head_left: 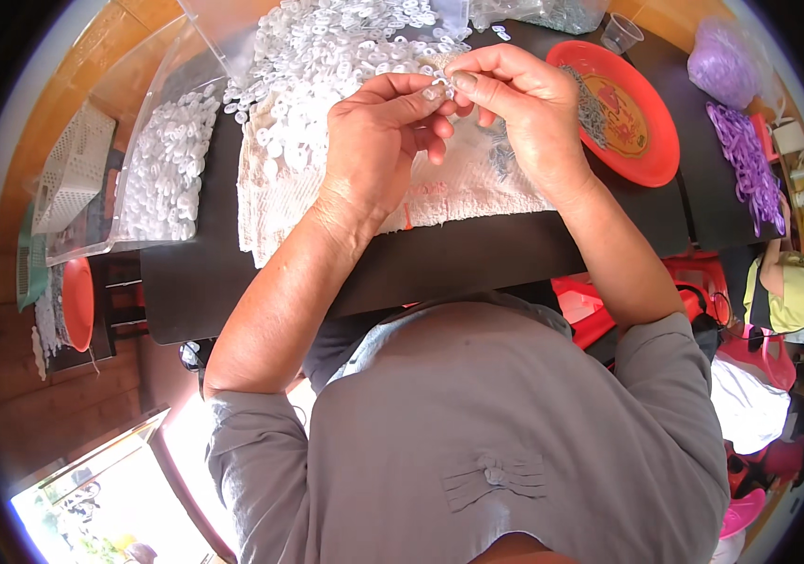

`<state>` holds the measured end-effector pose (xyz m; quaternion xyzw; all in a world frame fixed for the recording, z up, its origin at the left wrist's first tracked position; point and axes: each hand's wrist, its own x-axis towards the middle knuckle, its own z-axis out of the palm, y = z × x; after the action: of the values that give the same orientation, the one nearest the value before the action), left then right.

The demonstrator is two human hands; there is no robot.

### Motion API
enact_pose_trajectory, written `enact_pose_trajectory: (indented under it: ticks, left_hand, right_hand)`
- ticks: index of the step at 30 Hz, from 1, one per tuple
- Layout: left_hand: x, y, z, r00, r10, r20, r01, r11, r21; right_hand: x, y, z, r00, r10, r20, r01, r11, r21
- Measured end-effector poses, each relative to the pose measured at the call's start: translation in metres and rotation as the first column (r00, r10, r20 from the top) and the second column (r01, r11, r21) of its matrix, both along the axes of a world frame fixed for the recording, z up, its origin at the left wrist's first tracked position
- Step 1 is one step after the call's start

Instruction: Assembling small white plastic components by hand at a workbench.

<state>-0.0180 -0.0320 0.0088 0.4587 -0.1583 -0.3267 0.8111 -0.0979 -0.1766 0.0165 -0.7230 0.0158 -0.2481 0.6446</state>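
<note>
Tabletop (477,258) is bearing a pale towel (275,207); white links (317,47) are lying heaped partly on it; left hand (374,141) and right hand (533,117) are together pinching a small whitish piece (442,86) above, seemingly joining links; the next move is probably requiring steady alignment.

Links (303,113) lie on towel (270,202); bin (82,250) with more links (171,164) to left, plate (657,155) right.

A tiny, pale, shiny bit (443,83) is up near the top, at twelve o'clock. The left hand (378,132) and the right hand (533,108) pinch it, right where the two hands meet. Their fingers hide part of it. It is too small to tell its shape, its tilt, or if it is one bit or two.
</note>
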Motion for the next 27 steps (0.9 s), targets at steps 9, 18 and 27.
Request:
enact_pose_trajectory:
  ticks: [9, 18, 27]
  left_hand:
    - [0.001, 0.001, -0.001, 0.999, 0.021, -0.035, -0.022, 1.0, -0.012]
    - [-0.002, 0.0, 0.0, 0.997, 0.068, -0.022, -0.068, 0.998, 0.008]
    - [-0.008, 0.002, -0.004, 0.995, 0.101, -0.001, -0.1, 0.991, 0.093]
  right_hand:
    - [0.002, -0.002, -0.006, 1.0, -0.01, 0.02, 0.012, 0.997, -0.078]
    - [0.002, -0.001, -0.008, 0.999, -0.033, 0.035, 0.039, 0.984, -0.176]
    - [0.005, 0.004, -0.02, 0.994, -0.037, 0.107, 0.066, 0.958, -0.281]
